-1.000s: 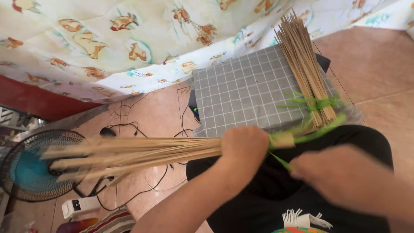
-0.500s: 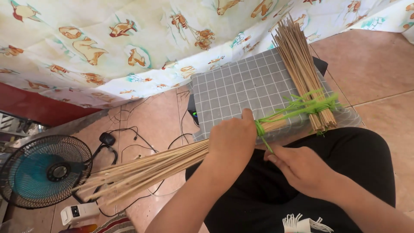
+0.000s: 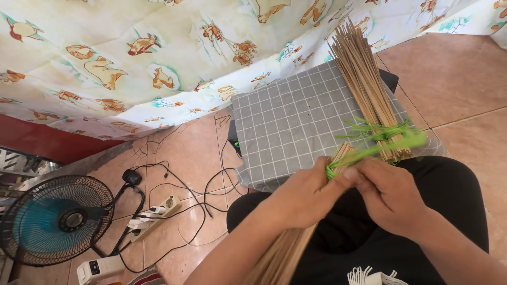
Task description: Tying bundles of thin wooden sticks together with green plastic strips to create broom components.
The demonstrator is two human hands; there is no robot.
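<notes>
From the head camera, looking down over the lap: the left hand (image 3: 303, 198) is wrapped around a bundle of thin tan sticks (image 3: 282, 253), fingers pressed together about it just below its upper end; the bundle slants down and to the left, across the person's black trousers (image 3: 454, 190), and out of the bottom of the frame. The right hand (image 3: 391, 195) sits right beside the left, thumb and fingertips pinching a bright green plastic strip (image 3: 369, 150) that loops around the bundle's top and trails off up and to the right (the far end is blurred).

Just beyond the hands a second bundle of sticks (image 3: 364, 87) lies on a grey checked cloth (image 3: 285, 121), tied near its lower end with the same green strip. The cloth covers a low dark box. Behind it hangs a pale sheet printed with animals (image 3: 158, 63). On the tiled floor to the left stand a teal-bladed fan (image 3: 55, 219) and a white power strip (image 3: 156, 211) with black cables.
</notes>
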